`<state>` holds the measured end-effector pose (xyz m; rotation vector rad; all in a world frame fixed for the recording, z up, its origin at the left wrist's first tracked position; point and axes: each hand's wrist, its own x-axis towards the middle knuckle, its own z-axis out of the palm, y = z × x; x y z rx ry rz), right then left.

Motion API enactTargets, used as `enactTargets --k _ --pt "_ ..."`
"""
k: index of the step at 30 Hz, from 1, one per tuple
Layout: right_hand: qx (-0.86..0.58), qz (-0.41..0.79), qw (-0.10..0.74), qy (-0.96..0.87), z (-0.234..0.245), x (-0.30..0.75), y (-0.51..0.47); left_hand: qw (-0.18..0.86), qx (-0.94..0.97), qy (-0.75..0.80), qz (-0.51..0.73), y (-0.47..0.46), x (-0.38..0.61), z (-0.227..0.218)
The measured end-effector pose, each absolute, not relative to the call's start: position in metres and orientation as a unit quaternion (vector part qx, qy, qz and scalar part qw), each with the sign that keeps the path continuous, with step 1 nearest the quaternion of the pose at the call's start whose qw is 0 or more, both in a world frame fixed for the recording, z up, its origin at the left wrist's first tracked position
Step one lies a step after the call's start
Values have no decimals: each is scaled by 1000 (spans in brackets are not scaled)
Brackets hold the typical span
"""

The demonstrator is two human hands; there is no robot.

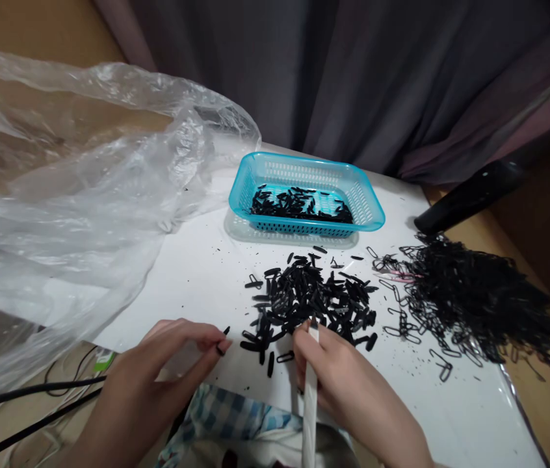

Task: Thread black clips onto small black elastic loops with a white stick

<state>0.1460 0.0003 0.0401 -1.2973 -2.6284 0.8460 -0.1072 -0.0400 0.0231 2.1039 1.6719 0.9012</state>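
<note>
a small black piece [227,330] is pinched between thumb and finger in the left hand's [152,357] grip, just left of a heap of black pieces [299,296] on the white counter [187,273]. a white-handled tool [310,403] is held in the right hand's [333,364] grip. more pieces are contained in the blue basket [372,220] behind.

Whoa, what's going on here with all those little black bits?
A person's left hand pinches a small black piece. The right hand holds a white stick-like tool by the black pile. Beyond it, a blue basket holds more black pieces; dark wire loops lie heaped to the right.
</note>
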Motion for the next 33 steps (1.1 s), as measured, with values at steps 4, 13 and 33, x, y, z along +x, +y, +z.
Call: enactTargets --k 4,13,33 --pt "-406 279 81 -866 40 150 -3 152 789 538 255 -33 -101 17" --pt "-390 241 59 -887 28 139 -9 167 791 549 214 -18 -97 9" --pt "-432 436 287 -736 38 160 -6 389 596 587 386 -26 -87 11"
